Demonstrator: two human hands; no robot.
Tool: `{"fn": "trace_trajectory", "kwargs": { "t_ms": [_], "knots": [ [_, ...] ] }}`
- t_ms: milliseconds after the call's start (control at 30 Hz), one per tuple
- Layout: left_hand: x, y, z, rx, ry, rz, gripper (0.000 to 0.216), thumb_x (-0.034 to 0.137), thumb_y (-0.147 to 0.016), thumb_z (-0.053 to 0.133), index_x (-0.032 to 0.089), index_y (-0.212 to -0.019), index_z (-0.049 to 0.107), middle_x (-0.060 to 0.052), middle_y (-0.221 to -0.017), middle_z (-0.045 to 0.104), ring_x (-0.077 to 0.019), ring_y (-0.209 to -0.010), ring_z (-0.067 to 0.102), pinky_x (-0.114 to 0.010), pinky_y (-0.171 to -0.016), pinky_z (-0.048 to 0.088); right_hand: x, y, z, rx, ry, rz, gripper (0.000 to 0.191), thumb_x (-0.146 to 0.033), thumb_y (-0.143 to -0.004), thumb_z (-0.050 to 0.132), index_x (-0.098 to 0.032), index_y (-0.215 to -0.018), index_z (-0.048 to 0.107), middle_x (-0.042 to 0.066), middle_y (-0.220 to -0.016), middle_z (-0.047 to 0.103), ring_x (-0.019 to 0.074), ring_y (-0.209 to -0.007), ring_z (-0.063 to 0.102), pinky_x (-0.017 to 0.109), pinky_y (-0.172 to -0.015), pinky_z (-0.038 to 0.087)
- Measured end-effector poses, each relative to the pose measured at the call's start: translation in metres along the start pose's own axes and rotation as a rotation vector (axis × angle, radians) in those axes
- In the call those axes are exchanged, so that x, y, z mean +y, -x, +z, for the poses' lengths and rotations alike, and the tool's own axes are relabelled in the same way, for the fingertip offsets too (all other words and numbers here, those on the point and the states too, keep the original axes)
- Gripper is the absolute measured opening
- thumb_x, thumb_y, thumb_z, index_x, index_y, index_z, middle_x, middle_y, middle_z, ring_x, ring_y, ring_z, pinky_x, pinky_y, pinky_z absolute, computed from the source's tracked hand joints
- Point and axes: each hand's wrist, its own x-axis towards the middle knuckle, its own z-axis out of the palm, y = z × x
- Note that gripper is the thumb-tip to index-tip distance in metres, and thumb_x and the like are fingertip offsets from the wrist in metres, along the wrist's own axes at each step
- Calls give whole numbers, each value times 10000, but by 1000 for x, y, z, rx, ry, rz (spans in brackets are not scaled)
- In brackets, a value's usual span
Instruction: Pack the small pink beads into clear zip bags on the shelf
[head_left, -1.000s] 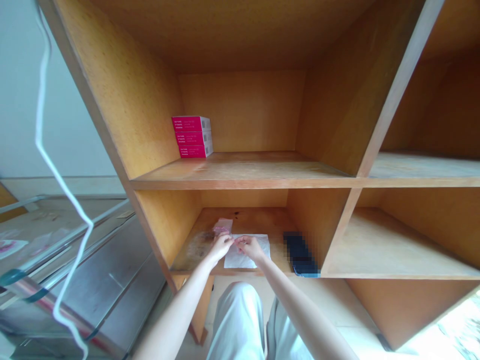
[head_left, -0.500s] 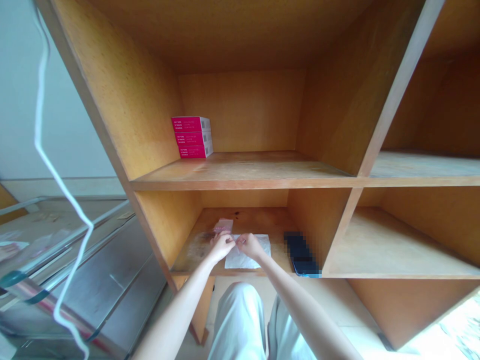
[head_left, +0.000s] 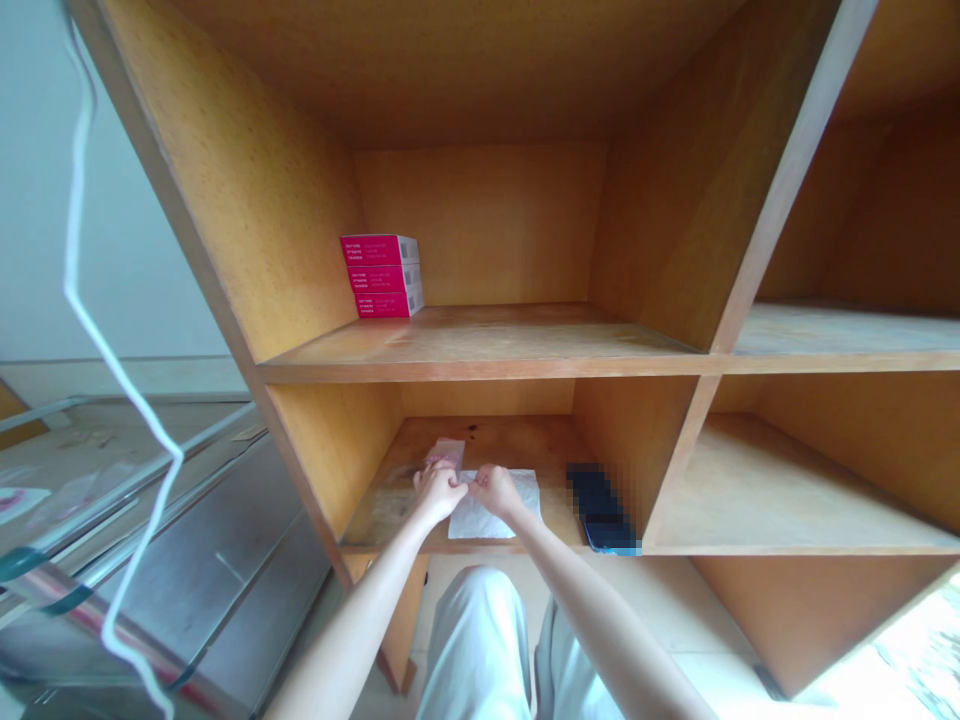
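In the head view, my left hand (head_left: 439, 492) and my right hand (head_left: 495, 490) come close together low on the lower shelf. Both have their fingers pinched, and whatever lies between the fingertips is too small to make out. Under and beside my right hand a white sheet (head_left: 487, 522) lies flat, partly hidden by that hand. Just behind my left hand is a small clear bag (head_left: 448, 450) with pinkish print, its near part covered by the fingers.
A dark phone (head_left: 611, 525), partly blurred out, lies at the shelf's right. Pink boxes (head_left: 381, 278) are stacked on the upper shelf (head_left: 510, 340). A white cable (head_left: 127, 375) hangs at the left before a glass-topped case (head_left: 187, 560). Wooden dividers (head_left: 679, 460) bound the compartment.
My fingertips have shifted slightly, and the left hand has turned a little, with its fingers more curled. The sheet and phone lie as before; the view has moved very slightly.
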Motion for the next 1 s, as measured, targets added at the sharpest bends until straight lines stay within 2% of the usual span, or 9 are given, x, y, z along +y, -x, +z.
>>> {"fn": "trace_trajectory", "kwargs": {
  "t_ms": [133, 333, 400, 500, 633, 767, 900, 1000],
  "knots": [
    [1, 0, -1, 13, 3, -19, 199, 226, -670, 523, 182, -477, 516, -41, -989, 645, -231, -1042, 491, -419, -894, 277, -2, 0, 0, -4, 71, 38, 96, -142, -636, 538, -161, -554, 585, 45, -573, 609, 127, -527, 497, 219, -486, 259],
    [2, 0, -3, -12, -12, 16, 235, 267, -742, 447, 188, -560, 571, -54, -900, 660, -230, -965, 527, -399, -851, 311, -5, 0, 2, -46, 78, -5, 132, -171, -670, 536, -168, -540, 556, 41, -559, 579, 129, -528, 487, 228, -502, 261],
    [2, 0, -4, -10, -26, 24, 230, 269, -740, 452, 188, -564, 574, -60, -905, 658, -240, -969, 525, -408, -848, 309, -5, 0, 3, -24, 73, -30, 55, -141, -661, 531, -166, -633, 572, 33, -625, 587, 134, -573, 504, 218, -529, 293],
    [2, 0, -5, -6, -61, 13, 244, 277, -730, 467, 184, -523, 554, -68, -871, 661, -255, -964, 526, -430, -855, 299, -4, -1, 4, -1, 64, -108, 187, -72, -661, 491, -170, -789, 585, 40, -781, 596, 143, -692, 536, 213, -597, 344],
    [1, -1, -5, -5, -84, 2, 255, 279, -730, 467, 181, -510, 553, -71, -886, 655, -266, -991, 511, -445, -871, 290, -4, -2, 3, -82, 92, -176, 285, -15, -685, 424, -178, -782, 636, 69, -878, 610, 157, -781, 556, 220, -660, 361],
    [0, -1, -2, 21, -91, 78, 232, 244, -750, 434, 194, -599, 603, -76, -996, 626, -261, -1053, 469, -437, -905, 267, -3, -4, 6, -140, 155, -147, 287, -5, -670, 433, -174, -672, 665, 81, -787, 653, 167, -713, 574, 223, -600, 342],
    [0, -1, -1, 36, -95, 172, 240, 228, -770, 404, 193, -656, 613, -73, -990, 607, -239, -1010, 482, -424, -919, 260, -2, -7, 9, -147, 221, -131, 257, -12, -652, 457, -153, -637, 670, 105, -664, 663, 171, -606, 574, 227, -524, 309],
    [1, -1, -2, 22, -49, 204, 239, 227, -780, 396, 193, -661, 601, -56, -1013, 590, -213, -994, 487, -396, -918, 274, -2, -12, 6, -166, 167, -181, 249, -17, -648, 454, -140, -612, 668, 83, -637, 667, 153, -576, 568, 211, -503, 299]
  ]
}}
